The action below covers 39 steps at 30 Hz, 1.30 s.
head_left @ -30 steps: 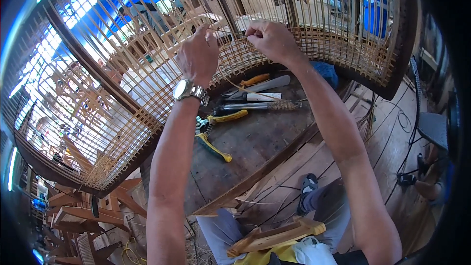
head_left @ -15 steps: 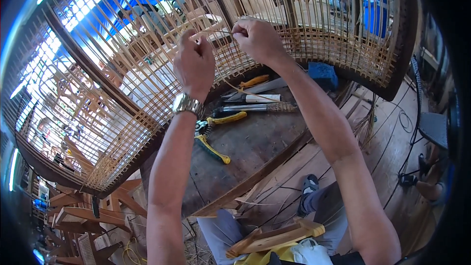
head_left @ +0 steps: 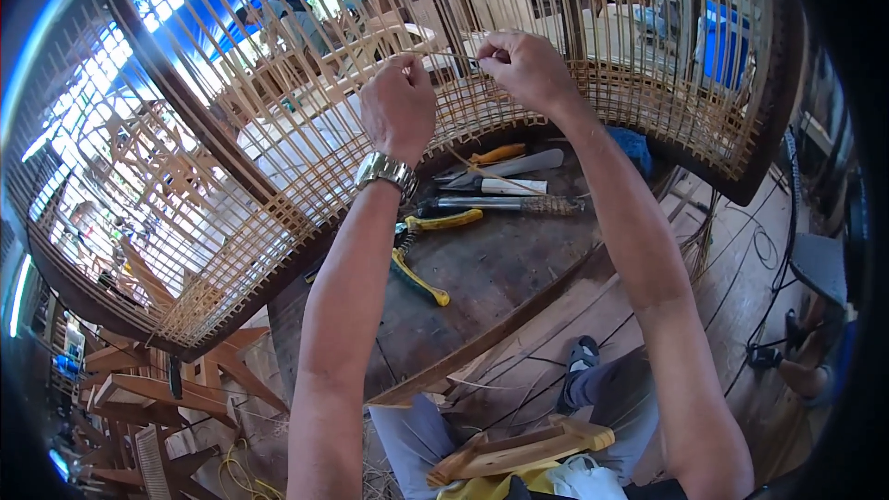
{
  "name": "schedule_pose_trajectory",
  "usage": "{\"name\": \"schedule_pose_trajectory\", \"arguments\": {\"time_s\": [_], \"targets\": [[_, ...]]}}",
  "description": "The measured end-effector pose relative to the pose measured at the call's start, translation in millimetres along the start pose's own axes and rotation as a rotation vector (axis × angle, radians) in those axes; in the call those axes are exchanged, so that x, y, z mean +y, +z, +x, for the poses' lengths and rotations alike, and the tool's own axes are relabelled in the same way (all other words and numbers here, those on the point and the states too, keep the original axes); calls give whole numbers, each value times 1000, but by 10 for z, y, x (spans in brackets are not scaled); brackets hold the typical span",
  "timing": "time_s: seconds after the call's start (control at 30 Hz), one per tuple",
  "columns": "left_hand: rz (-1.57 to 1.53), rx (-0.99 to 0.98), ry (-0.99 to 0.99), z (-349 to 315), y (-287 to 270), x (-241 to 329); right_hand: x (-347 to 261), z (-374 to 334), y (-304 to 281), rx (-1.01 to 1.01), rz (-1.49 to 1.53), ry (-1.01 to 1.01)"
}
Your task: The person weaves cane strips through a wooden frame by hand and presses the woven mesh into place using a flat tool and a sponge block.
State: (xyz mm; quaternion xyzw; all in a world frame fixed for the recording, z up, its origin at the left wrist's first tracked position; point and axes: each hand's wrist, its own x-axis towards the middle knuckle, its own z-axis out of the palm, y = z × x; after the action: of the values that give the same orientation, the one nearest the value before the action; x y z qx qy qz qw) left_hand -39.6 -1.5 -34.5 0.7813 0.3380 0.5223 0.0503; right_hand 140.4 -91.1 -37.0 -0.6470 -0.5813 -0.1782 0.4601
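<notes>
A curved panel of woven cane strips (head_left: pixel 639 97) in a dark wooden frame (head_left: pixel 773 134) arches across the view ahead of me. My left hand (head_left: pixel 400 111), with a metal watch at its wrist, is closed in a pinch in front of the panel. To its right, my right hand (head_left: pixel 530 74) pinches too, fingers curled. A thin cane strip (head_left: pixel 451 55) spans the short gap between them, held at both sides. Below my hands, garden shears (head_left: pixel 426 259) with yellow handles lie spread on a dark wooden board (head_left: pixel 495 268).
On the board lie a white-handled tool (head_left: pixel 514 187), a metal tube (head_left: pixel 482 206) and an orange-handled tool (head_left: pixel 500 154). A blue object (head_left: pixel 632 148) sits partly behind my right forearm. Wooden chair parts (head_left: pixel 167 393) stand lower left. Another person's foot (head_left: pixel 764 357) shows at right.
The view has shifted a little, so the tools and shears appear farther right. Both hands have moved slightly right along the panel, still pinching the strip.
</notes>
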Motion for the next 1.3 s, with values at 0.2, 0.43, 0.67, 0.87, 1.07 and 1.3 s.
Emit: {"name": "schedule_pose_trajectory", "arguments": {"time_s": [0.2,0.43,0.67,0.87,1.07,1.3], "targets": [[-269,-34,13,41,38,-210,62,-25,-93,-92,54,57],[-361,-72,28,38,19,-279,12,-12,-72,-43,0,50],[167,115,147,-87,-122,-152,-11,-21,58,6,40,-31],[-180,54,0,-37,-42,-208,37,18,5,-22,19,-67],[-243,113,22,-19,-40,-237,8,45,2,-62,27,-52],[126,112,50,-84,-291,-151,-63,78,124,34,44,-128]]}}
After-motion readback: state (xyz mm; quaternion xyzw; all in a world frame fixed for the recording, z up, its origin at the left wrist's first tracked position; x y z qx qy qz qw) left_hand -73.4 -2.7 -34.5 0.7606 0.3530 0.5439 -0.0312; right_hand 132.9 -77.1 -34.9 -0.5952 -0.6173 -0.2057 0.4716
